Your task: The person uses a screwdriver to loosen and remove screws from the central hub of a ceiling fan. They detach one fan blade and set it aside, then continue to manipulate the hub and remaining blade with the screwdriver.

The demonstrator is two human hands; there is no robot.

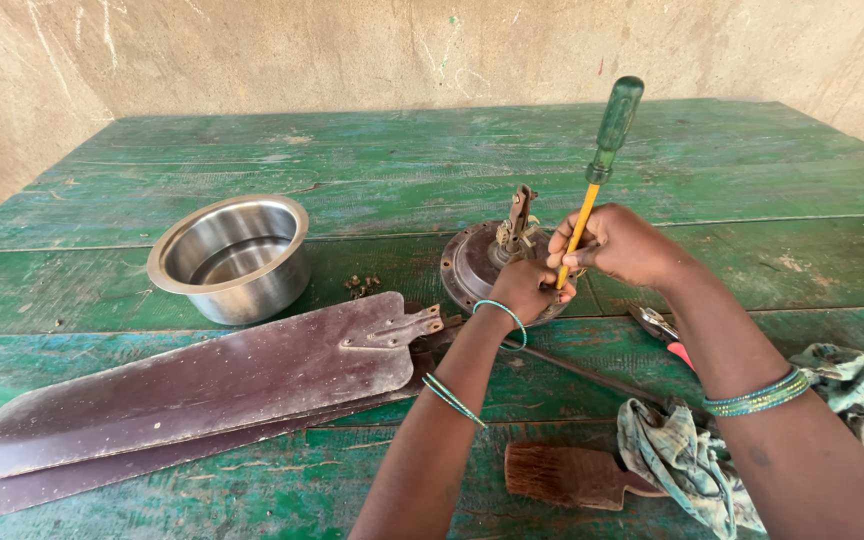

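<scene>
your right hand [620, 245] has its grip clamped on the yellow shaft of the screwdriver [597, 165], tip down on the fan motor housing [474, 265]. your left hand [524, 290] is closed on the housing, mid-bench [452, 160] beside the steel bowl [232, 255].

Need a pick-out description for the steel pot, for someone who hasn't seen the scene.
Start at the worn green wooden table and go to its left half. Just above the long brown fan blades, left of the round motor housing the hands work on, stands the steel pot. It is the only shiny, silver, open round vessel there, and it looks empty.
</scene>
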